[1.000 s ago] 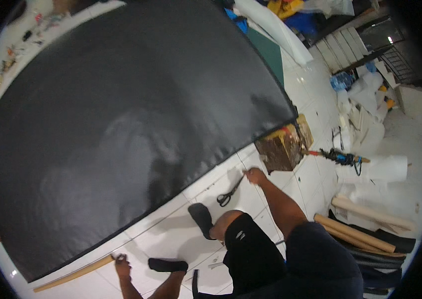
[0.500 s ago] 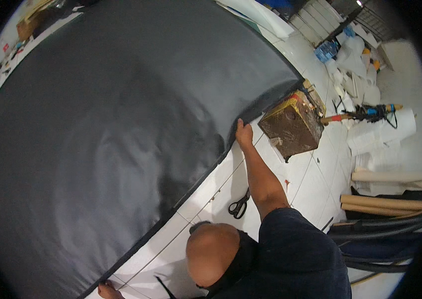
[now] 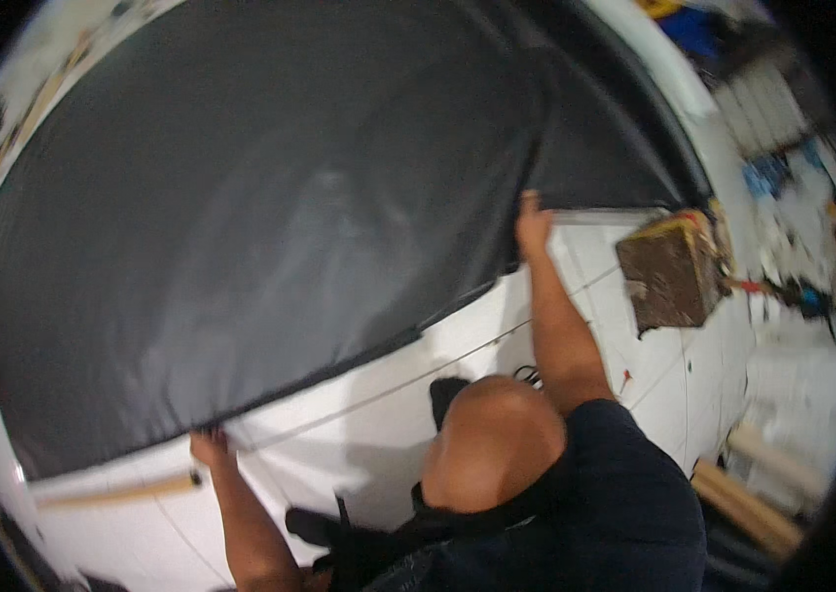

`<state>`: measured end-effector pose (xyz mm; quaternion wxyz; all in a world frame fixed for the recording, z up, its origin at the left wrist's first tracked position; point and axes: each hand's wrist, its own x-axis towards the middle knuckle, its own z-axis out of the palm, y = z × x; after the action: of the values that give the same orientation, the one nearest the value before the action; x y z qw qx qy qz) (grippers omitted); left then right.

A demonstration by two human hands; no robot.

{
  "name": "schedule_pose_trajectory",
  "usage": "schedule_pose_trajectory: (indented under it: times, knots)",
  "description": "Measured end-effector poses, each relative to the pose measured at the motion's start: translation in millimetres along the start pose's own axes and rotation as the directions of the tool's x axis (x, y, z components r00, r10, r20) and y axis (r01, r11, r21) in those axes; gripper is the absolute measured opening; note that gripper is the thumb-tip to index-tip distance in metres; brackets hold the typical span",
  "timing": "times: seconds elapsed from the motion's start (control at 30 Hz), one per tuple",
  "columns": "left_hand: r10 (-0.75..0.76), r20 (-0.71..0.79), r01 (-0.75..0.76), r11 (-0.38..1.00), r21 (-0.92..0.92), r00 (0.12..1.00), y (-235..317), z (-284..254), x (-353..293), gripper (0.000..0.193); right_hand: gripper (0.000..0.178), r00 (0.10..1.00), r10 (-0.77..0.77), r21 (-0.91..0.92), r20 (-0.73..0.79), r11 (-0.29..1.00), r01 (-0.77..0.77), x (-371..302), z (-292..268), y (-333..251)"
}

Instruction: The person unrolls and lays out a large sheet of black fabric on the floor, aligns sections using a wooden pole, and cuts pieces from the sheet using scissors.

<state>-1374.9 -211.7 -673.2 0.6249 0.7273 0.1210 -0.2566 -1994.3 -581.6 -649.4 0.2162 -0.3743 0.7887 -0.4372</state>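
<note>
A large black sheet of smooth, leather-like material (image 3: 270, 227) spreads across most of the view. My left hand (image 3: 209, 446) grips its near edge at the lower left, with the fingers tucked out of sight beneath the material. Farther right, my right hand (image 3: 533, 225) is closed on the same edge, thumb on top. A crease runs away from the right hand, and beyond it the sheet lies flatter. Between the hands the near edge hangs slightly uneven. Part of a pair of black-handled scissors (image 3: 528, 375) shows on the floor beside my bent knee (image 3: 497, 444).
A brown taped box (image 3: 669, 276) stands by the sheet's right corner. White tiled floor (image 3: 339, 414) runs along the near edge. A thin wooden stick (image 3: 122, 491) lies at lower left. Cardboard tubes (image 3: 748, 508) and blurred clutter are at the right.
The view has turned, bringing my left forearm into sight. The sheet's near edge has shifted away from the box beside my right hand, and a crease has formed there. Both hands still grip the edge.
</note>
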Motion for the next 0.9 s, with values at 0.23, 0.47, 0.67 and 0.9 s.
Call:
schedule_pose_trajectory:
  times: [0.23, 0.47, 0.67, 0.9]
  knots:
    - [-0.070, -0.005, 0.070, 0.997, 0.011, 0.998, -17, 32, -11, 0.017, 0.062, 0.957, 0.268, 0.297, -0.111, 0.928, -0.226, 92, -133, 66]
    - [0.217, -0.050, -0.200, 0.952, 0.231, 0.975, -11, 35, -45, 0.070, 0.050, 0.791, -0.576, -0.376, 0.205, 0.700, 0.607, -68, -78, 33]
    - [0.421, 0.048, -0.335, 0.644, 0.688, 0.906, -4, 21, -31, 0.067, 0.063, 0.019, -0.399, 0.127, 0.917, 0.336, 0.933, -255, 15, -61]
    - [0.547, -0.440, 0.203, 0.439, 0.875, 0.713, 66, -18, -37, 0.072, 0.066, 0.036, -0.280, 0.062, 0.959, 0.335, 0.940, -232, -18, -39]
